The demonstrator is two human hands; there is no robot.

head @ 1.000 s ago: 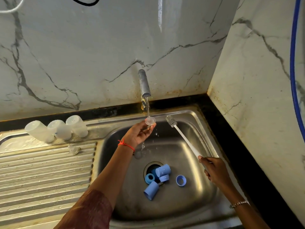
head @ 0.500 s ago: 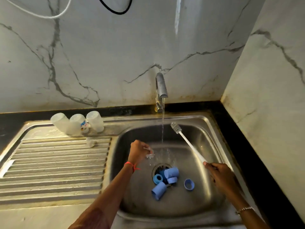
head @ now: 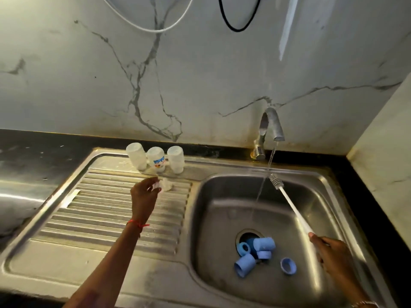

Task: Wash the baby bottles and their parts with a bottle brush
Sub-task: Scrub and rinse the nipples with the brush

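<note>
Teat, small, clear silicone (head: 157,186): pinched between the thumb and fingertips of the left hand (head: 144,195), just above the ribbed steel drainboard (head: 100,210) and just beside a second clear teat (head: 168,185) lying there. A second ago this piece sat under the running water. Half a second ago it was low in the basin. It is now carried left, out of the sink. Judgement: rinse finished, piece about to be set down to drain.

Bottles, three, translucent plastic (head: 156,160): inverted in a row at the drainboard's back edge, behind the teats. Unmoved.

Brush, white-handled bottle brush with grey bristle head (head: 291,207): the right hand (head: 331,252) grips the handle's end with fingers curled round it. The head is raised close beside the stream, much as before.

Tap, steel (head: 270,125): running, with nothing under it now.

Caps and collars, blue plastic (head: 255,252): clustered at the drain of the steel sink basin (head: 322,176), one blue ring (head: 288,265) lying apart to their right. Unmoved, judged still unwashed and next in line.
</note>
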